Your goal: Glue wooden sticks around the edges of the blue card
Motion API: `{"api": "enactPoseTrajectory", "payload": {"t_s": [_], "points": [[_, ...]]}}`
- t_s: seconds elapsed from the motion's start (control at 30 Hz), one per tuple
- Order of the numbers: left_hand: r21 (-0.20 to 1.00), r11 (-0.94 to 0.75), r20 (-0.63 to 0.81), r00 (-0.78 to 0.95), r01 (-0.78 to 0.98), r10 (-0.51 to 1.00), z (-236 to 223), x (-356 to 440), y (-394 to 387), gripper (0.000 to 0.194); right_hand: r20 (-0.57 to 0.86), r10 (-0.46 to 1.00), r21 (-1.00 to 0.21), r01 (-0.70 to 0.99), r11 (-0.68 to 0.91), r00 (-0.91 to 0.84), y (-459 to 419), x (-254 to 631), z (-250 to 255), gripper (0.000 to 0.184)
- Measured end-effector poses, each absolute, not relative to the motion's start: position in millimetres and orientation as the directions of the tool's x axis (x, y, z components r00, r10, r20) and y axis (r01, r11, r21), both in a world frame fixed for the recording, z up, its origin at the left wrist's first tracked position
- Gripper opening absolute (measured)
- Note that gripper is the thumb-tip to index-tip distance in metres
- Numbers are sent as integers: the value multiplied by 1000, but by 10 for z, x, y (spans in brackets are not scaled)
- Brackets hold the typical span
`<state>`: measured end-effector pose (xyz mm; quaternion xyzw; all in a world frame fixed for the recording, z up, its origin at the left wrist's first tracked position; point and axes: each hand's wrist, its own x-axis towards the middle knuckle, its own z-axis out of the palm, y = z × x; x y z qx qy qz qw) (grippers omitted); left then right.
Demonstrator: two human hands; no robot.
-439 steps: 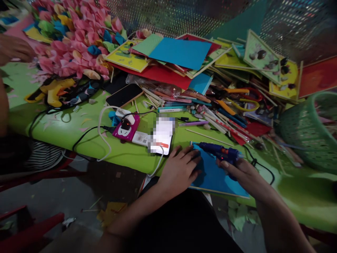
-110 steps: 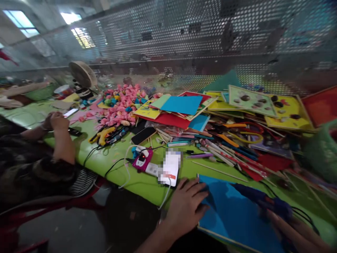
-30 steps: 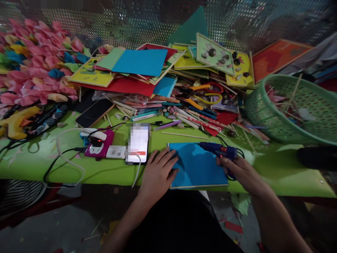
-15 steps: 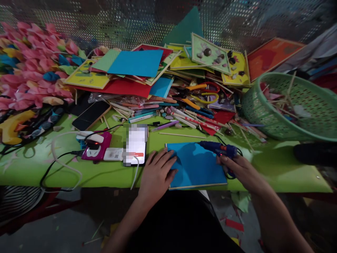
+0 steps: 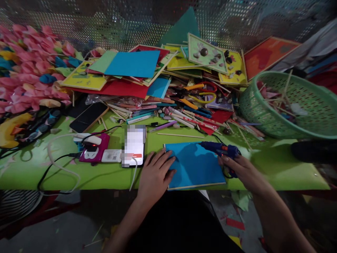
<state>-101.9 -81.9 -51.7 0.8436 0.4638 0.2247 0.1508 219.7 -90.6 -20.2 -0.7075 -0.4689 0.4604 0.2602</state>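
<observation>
Across the green table [image 5: 276, 172], a green basket [image 5: 263, 116] holds sticks and paper scraps while my left hand [image 5: 155, 174] lies flat and open on the blue board [image 5: 196, 165] and my right hand [image 5: 243, 170] grips the blue glue gun [image 5: 219, 149].

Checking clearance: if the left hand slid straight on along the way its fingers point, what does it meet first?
The left hand points up and right, fingertips already on the left edge of the blue board. Going on, it would slide across that board, probably toward the glue gun nozzle; depth is unclear.

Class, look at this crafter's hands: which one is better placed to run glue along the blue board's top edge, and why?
Right. The right hand already grips the glue gun, nozzle over the blue board. The left hand lies flat on the board's left edge, steadying it.
</observation>
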Motion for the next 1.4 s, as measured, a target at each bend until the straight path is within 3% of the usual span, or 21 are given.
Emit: {"api": "enactPoseTrajectory", "payload": {"t_s": [1.4], "points": [[453,-539,258,474,710,842,-533,-1024,-811,33,-365,906,-786,451,-424,215,-997,2367,-159,69]]}}
